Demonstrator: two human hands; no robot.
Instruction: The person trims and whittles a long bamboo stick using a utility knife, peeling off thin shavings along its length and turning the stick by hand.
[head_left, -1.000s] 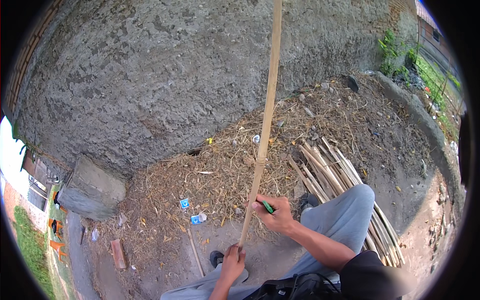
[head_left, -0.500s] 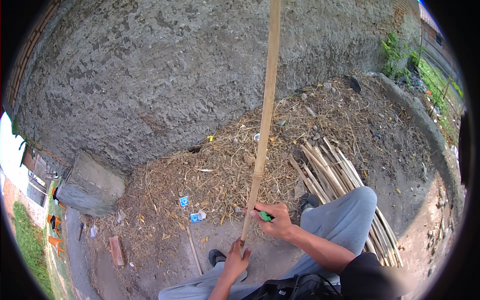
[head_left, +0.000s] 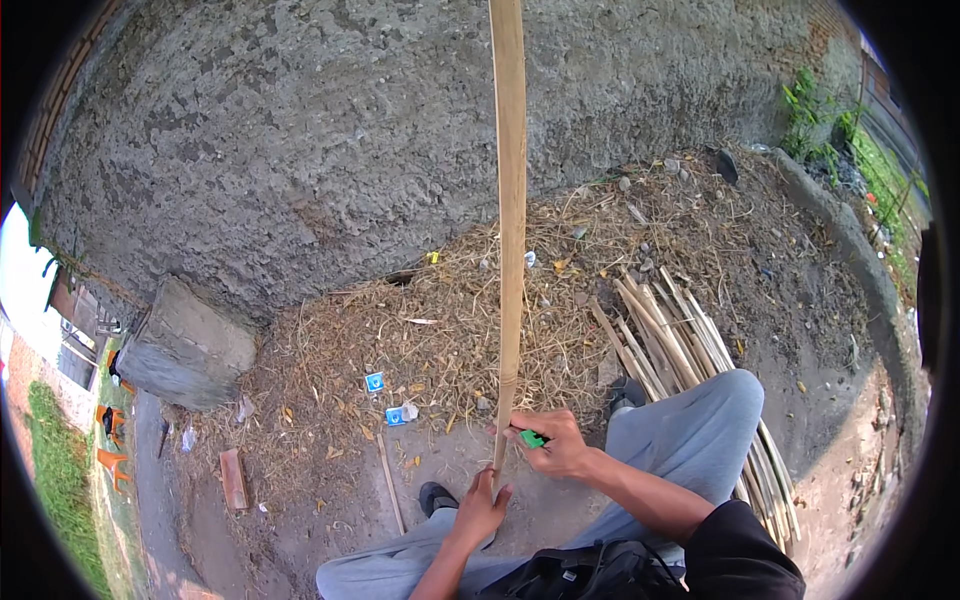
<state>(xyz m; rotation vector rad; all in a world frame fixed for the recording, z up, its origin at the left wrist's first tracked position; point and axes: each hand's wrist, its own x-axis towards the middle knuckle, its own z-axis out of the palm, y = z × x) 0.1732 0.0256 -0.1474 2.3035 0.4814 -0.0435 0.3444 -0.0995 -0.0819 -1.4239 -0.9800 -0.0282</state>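
A long, pale bamboo strip [head_left: 511, 220] stands before me, running from my lap up past the top edge of the picture. Its lower end is gripped by my left hand [head_left: 482, 512], the fingers wrapped round it. A little higher, my right hand [head_left: 556, 444] closes on a small green-handled tool [head_left: 531, 439] and presses against the side of the strip. The working end of that tool is hidden by the fingers and the strip. My bent knees in grey trousers [head_left: 690, 430] spread to both sides of the hands.
A bundle of bamboo strips [head_left: 680, 335] lies right of my right knee. Ahead rises a rough grey wall [head_left: 330, 150], with a concrete block [head_left: 190, 345] at its left. On the littered ground lie a brick [head_left: 233, 478], a thin stick [head_left: 389, 485] and blue packets [head_left: 401, 414].
The upper part of the bamboo strip has swung left and now stands more upright. Both hands keep their holds, the left one slightly farther right. The view has shifted a little.
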